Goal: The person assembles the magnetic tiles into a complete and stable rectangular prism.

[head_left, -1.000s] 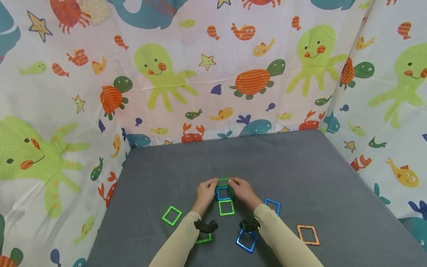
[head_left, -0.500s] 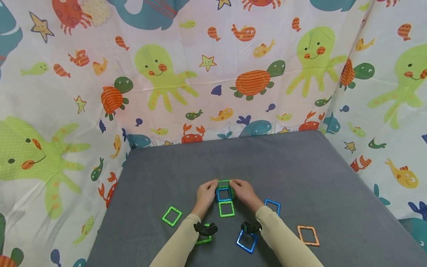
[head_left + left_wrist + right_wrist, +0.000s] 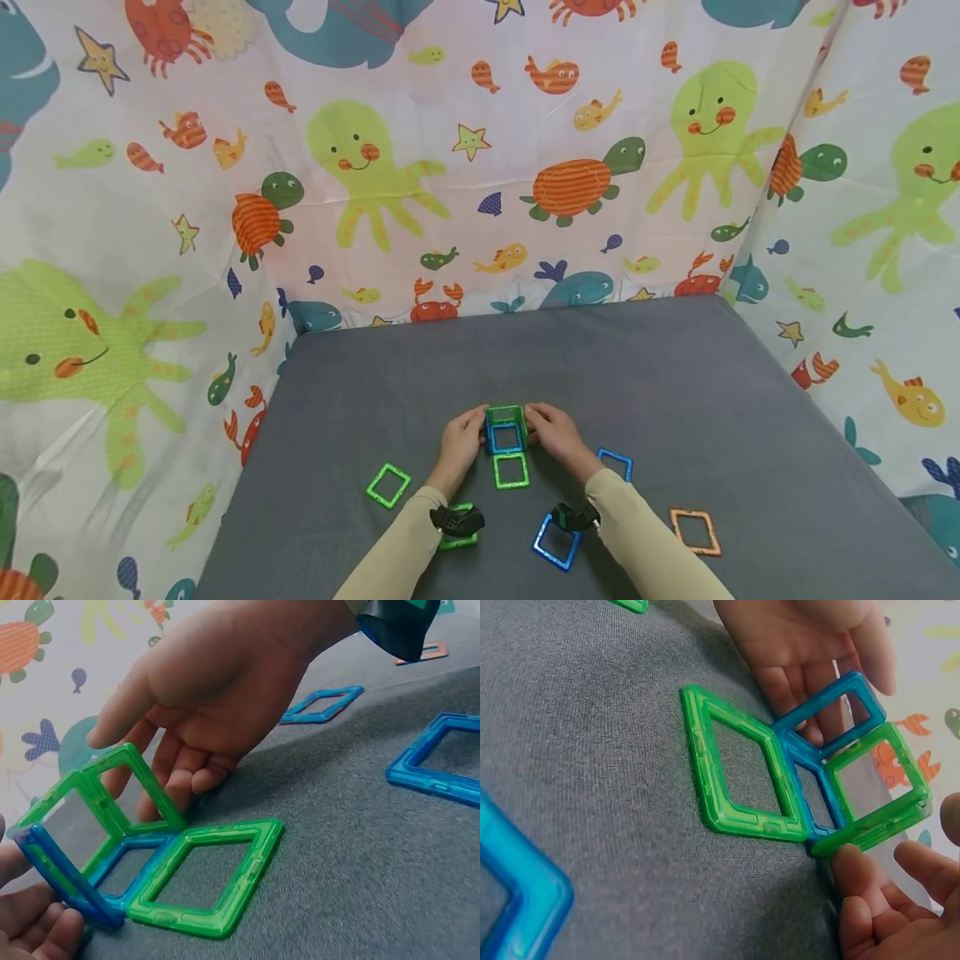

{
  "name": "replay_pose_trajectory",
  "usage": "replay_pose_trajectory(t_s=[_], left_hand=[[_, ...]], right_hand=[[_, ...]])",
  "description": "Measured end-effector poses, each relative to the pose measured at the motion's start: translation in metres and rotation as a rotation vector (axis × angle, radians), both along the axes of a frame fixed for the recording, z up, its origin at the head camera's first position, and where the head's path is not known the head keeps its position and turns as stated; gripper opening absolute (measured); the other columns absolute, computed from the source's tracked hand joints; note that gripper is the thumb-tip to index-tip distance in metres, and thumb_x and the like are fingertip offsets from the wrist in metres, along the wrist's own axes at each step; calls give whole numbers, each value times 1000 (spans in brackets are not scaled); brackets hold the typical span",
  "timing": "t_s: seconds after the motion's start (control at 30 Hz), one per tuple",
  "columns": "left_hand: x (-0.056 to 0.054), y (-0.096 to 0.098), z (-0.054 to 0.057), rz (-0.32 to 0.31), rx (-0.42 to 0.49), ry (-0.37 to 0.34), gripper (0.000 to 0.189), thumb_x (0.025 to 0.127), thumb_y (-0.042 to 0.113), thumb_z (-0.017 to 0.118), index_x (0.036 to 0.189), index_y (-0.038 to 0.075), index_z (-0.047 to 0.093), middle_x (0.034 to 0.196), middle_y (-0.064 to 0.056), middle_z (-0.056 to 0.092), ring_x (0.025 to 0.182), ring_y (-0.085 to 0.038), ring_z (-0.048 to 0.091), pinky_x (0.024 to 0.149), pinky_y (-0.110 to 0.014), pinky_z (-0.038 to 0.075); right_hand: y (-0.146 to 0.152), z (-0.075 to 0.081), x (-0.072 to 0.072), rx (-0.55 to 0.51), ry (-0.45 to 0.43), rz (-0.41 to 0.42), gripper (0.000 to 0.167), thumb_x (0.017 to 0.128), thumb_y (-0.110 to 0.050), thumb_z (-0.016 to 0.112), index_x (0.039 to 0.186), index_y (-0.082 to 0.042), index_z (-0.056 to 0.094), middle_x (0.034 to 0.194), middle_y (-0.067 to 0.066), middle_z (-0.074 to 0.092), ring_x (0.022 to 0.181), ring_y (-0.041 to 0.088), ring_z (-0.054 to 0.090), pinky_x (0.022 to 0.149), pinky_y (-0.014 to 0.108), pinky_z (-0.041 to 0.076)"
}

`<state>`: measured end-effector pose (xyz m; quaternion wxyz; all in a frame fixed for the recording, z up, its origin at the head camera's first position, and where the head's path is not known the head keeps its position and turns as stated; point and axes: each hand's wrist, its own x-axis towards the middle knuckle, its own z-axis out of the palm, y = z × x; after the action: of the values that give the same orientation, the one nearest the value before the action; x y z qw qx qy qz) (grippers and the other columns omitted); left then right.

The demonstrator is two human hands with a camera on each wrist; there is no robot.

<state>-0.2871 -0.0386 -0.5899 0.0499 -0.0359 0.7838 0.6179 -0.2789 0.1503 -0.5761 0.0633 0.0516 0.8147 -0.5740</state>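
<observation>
Several square frame-like magnetic tiles stand joined in the middle of the grey cloth. A blue tile (image 3: 506, 452) lies flat as a base, with a green tile (image 3: 251, 879) flat in front of it. Upright around the base are a blue tile (image 3: 814, 703) on the left, a green tile (image 3: 907, 757) at the back and a green tile (image 3: 877, 821) on the right. My left hand (image 3: 459, 446) is against the blue wall's outer side. My right hand (image 3: 561, 435) is beside the right green wall, a fingertip touching its lower edge. Neither hand grips a tile.
Loose tiles lie flat around: a green one (image 3: 377, 477) to the left, another green one (image 3: 459, 542) partly under the left wrist, a blue one (image 3: 550, 559) near the right wrist, a blue one (image 3: 615, 454) beyond the right forearm, and an orange one (image 3: 697, 550) farther right.
My fingers have come off the top corners of the back green tile. The right hand has shifted slightly to the right. The joined tiles keep their place.
</observation>
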Motion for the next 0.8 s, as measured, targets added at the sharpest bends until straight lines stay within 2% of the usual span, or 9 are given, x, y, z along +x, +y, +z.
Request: replay_pose_trajectory(t_s=[0.07,0.17,0.33,0.4,0.5,0.63,0.7,0.8], left_hand=[[2,-4,0,-16,0,20,41,109,31,47,141,12,63,142,-13,63,123,-28,63,91,-39,58],[9,-13,2,-31,-47,88,40,108,28,50,141,10,62,139,-14,65,122,-30,64,92,-41,58],[37,-39,13,-66,-218,252,36,102,19,60,135,8,65,130,-12,70,117,-30,66,95,-47,55],[51,-52,17,-116,-301,290,35,99,17,63,132,8,67,127,-10,71,115,-30,67,93,-49,55],[67,-69,20,-230,-456,332,34,94,15,68,127,8,70,123,-8,72,113,-29,68,92,-49,55],[84,-83,13,-356,-625,415,34,86,15,74,120,10,74,114,-5,74,106,-25,68,91,-45,55],[94,-86,7,-377,-672,455,35,82,16,77,117,13,75,112,-2,74,103,-22,67,90,-42,54],[105,-85,0,-391,-732,517,37,77,19,82,113,17,76,109,2,73,101,-20,65,88,-39,54]], right_hand=[[2,0,1,-2,1,-3,45,107,-32,51,139,-2,60,117,19,72,89,21,71,85,41,55],[7,2,5,0,-2,-1,44,107,-30,51,140,-1,59,118,20,72,91,22,72,78,35,55],[17,8,21,18,-14,37,42,105,-25,55,139,-1,58,119,21,71,88,21,72,72,32,53],[20,9,32,52,-1,63,40,104,-23,58,138,-3,60,117,19,72,86,21,72,72,33,54],[24,13,49,137,37,130,38,100,-22,63,134,-4,62,111,14,74,86,20,72,72,36,55],[25,12,70,240,70,241,37,97,-23,68,130,-7,65,107,8,73,90,17,68,72,34,54],[25,11,77,267,89,283,37,96,-23,70,129,-7,66,109,8,72,89,14,65,69,31,52],[20,8,84,325,178,327,38,93,-22,72,128,-6,67,108,9,70,81,9,60,65,27,49]])
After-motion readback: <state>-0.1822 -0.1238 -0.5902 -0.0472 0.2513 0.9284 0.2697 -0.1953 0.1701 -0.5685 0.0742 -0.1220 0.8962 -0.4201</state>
